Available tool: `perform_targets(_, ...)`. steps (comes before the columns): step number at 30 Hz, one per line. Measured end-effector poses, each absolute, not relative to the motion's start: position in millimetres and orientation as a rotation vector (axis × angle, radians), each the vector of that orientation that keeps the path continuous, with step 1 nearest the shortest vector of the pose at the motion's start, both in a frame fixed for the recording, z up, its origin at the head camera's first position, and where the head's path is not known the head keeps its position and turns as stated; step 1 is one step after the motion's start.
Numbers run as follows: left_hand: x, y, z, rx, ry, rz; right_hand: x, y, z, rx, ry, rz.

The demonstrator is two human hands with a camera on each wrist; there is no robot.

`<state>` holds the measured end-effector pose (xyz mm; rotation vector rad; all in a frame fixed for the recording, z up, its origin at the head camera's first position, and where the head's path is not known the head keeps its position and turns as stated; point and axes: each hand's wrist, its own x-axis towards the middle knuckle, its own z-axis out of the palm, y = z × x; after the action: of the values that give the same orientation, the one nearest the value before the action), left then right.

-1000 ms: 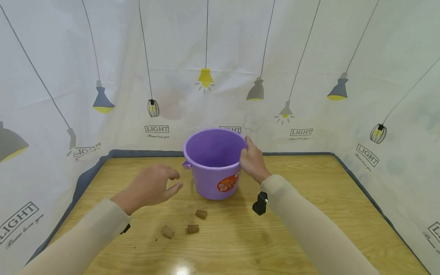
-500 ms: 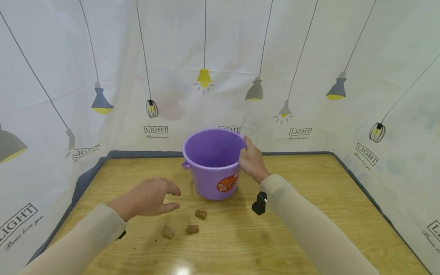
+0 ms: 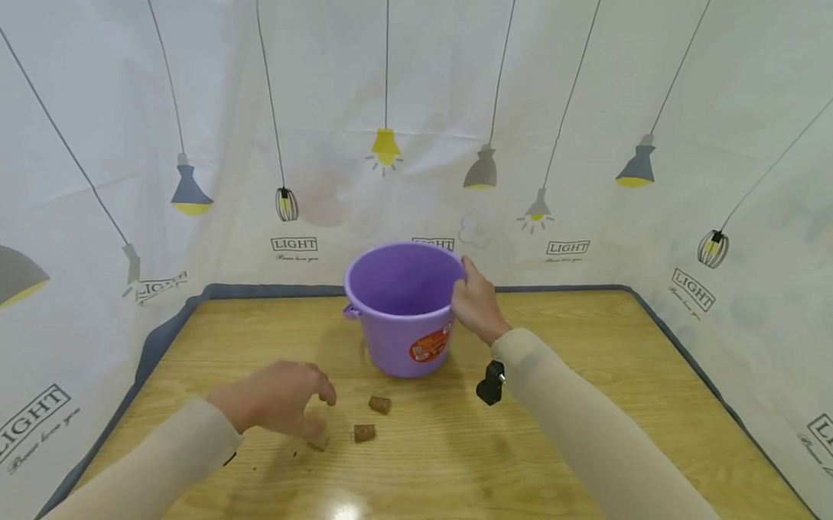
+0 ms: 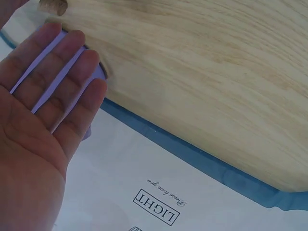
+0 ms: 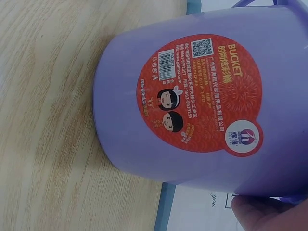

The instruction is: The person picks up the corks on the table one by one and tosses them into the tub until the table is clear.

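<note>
Bucket (image 3: 393, 336): one, purple, stood upright on the far part of the table (image 3: 558, 357). A red label (image 5: 202, 91), lettered BUCKET, is borne on its wall; a lug (image 3: 351, 311) is seen below the rim at the left. The rim is grasped at the right side by the right grip (image 3: 480, 302), a bare hand.

Corks: three, on the near side of the bucket. The first brown cork (image 3: 380, 405) is placed nearest it; the second brown cork (image 3: 364, 433) is set just beside the first. The pale cork (image 3: 319, 444), further left, is partly covered by the thumb of the left grip (image 3: 277, 397), a bare hand held with fingers extended and slightly parted; whether the cork is touched cannot be told.

Dark specks (image 3: 295, 454): scattered near the pale cork.

Sleeves (image 3: 590, 427): two, cream. A black device (image 3: 491, 383) is worn at the right wrist.

Wall cloth (image 3: 437, 77): white, printed with hanging lamps and LIGHT, edged in blue-grey.
</note>
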<state>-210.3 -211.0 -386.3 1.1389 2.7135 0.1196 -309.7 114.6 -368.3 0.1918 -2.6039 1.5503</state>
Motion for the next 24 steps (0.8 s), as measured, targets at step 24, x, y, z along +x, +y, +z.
perform_targets(24, -211, -212, -414, 1.289, 2.629, 0.069, -310, 115, -368, 0.191, -2.61, 1.52)
